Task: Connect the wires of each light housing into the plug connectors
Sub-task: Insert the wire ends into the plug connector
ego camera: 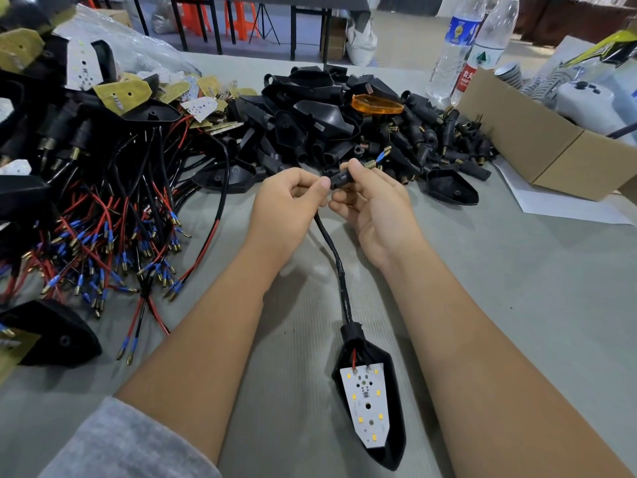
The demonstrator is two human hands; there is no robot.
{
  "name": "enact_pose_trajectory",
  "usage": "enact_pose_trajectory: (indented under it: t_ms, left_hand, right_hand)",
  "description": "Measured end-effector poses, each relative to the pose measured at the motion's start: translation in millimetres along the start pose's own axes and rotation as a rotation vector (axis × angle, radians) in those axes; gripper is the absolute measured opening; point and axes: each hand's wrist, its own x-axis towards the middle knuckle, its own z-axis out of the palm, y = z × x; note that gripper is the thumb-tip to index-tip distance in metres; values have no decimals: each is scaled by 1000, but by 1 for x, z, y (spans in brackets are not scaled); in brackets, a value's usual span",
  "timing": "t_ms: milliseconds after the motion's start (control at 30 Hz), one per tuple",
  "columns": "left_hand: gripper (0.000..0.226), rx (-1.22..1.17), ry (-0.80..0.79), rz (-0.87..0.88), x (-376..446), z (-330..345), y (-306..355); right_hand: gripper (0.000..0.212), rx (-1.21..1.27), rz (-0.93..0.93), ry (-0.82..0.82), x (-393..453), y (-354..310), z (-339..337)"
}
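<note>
- A black plug connector (339,179) is being pinched in the grip of the right hand (374,205), thumb and forefinger curled round it, above the middle of the table (499,305).
- The sheathed cable (336,267) is being pinched just behind the connector by the left hand (287,201), fingers curled on it.
- A blue-sleeved wire tip (381,157) and a small spring (369,163) are being shown poking out of the connector toward 1 o'clock.
- The light housing (370,398) on this cable is lying at 6 o'clock, LED board facing up, between the forearms.
- Risk, as judged: the wire may be being pushed too far or unevenly, so a terminal could end up unseated; the spring could slip off and be lost among the pile of loose connectors (448,139) at 1 o'clock.
- Risk: a pull on the cable could drag the housing off the table edge.
- Counts: one housing in hand, one connector held, two water bottles (455,46) at 1 o'clock, one cardboard box (537,146) at 2 o'clock, one orange lens (377,104); the wired housings (103,208) at 9 o'clock are too tangled to be counted.
</note>
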Motion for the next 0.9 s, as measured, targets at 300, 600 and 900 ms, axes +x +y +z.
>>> enact_pose_trajectory:
  t_ms: [300,600,900]
  left_hand:
    - [33,-84,-185,-71,-1,-1,10]
    - [25,-31,-257,25,-3,1,7]
    - [29,-67,-245,-23,-5,4,10]
  right_hand:
    - [17,49,-19,86,6,1,-3]
    - [16,-160,-69,59,4,5,-1]
    - [16,7,-51,141,6,3,-3]
